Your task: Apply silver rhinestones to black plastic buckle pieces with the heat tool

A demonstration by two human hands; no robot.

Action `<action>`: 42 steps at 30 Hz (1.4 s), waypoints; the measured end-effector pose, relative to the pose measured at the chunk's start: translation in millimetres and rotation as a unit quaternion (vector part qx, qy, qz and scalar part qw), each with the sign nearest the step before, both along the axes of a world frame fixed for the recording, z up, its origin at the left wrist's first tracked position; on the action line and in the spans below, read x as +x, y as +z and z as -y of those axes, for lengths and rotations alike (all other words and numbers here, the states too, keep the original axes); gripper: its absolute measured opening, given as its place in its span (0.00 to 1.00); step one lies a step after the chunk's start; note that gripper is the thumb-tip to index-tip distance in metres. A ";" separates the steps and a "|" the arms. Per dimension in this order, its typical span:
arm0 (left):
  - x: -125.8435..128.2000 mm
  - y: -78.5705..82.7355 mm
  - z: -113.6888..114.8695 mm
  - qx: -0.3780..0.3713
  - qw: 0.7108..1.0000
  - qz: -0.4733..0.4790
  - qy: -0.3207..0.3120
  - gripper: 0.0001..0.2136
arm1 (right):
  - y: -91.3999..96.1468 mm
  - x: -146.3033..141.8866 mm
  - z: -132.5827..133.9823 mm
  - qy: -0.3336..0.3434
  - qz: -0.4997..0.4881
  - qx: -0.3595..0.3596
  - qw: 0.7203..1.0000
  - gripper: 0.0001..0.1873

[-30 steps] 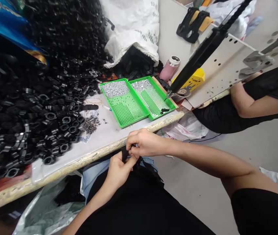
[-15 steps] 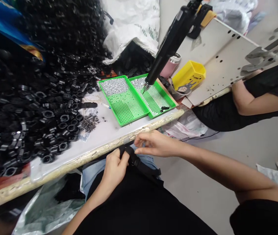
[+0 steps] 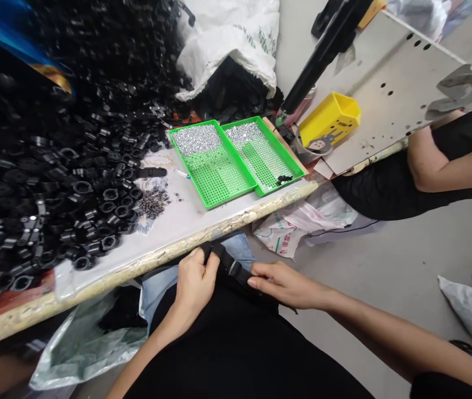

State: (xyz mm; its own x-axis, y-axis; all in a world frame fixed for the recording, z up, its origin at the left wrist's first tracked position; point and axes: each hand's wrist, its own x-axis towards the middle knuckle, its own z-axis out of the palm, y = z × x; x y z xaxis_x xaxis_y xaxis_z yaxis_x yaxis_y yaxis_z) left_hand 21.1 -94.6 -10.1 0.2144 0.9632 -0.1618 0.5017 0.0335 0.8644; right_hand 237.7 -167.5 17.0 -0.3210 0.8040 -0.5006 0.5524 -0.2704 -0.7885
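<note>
Above my lap, my left hand (image 3: 195, 281) is closed on one end of a black jointed strap-like part (image 3: 231, 266). The fingers and thumb of my right hand (image 3: 288, 284) pinch the same part farther along, to the right. It stretches between both hands, with a ring-like joint in its middle; its exact kind I cannot make out. Beyond the bench edge stand two green trays (image 3: 236, 191), with small silvery screws (image 3: 196, 138) heaped at their far ends. A black electric screwdriver (image 3: 323, 61) hangs over the far right side of the trays.
A big heap of black plastic parts (image 3: 81, 188) covers the bench's left side, beside small dark pieces (image 3: 153, 202). A white sack (image 3: 236, 50) stands behind. Rightward are a yellow holder (image 3: 331, 122) and a co-worker's arm (image 3: 431, 160). An open bag (image 3: 69, 360) sits below the bench.
My right hand has come down and right from near the bench edge and now grips the black part. The screwdriver has swung up and right, away from the trays. My left hand keeps its hold.
</note>
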 end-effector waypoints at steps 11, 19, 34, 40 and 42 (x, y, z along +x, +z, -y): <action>-0.5 4.1 -9.1 -0.069 0.995 0.053 -0.047 0.17 | 11.1 -14.0 -67.5 0.022 -0.056 0.181 0.982 0.19; 1.1 1.3 -16.1 -0.135 0.981 0.127 -0.052 0.18 | 41.2 -17.5 -104.1 0.128 0.003 0.138 0.982 0.20; -3.9 -2.4 -21.1 -0.321 0.863 0.300 -0.250 0.18 | 21.2 2.5 -98.6 0.004 -0.210 -0.079 0.974 0.14; 0.5 -0.2 -16.7 -0.250 0.903 0.219 -0.273 0.14 | 44.0 3.6 -102.3 0.109 -0.111 0.016 0.988 0.06; 0.8 1.4 -15.8 -0.221 0.923 0.176 -0.260 0.15 | 55.9 -2.5 -103.8 0.216 -0.001 0.111 0.970 0.11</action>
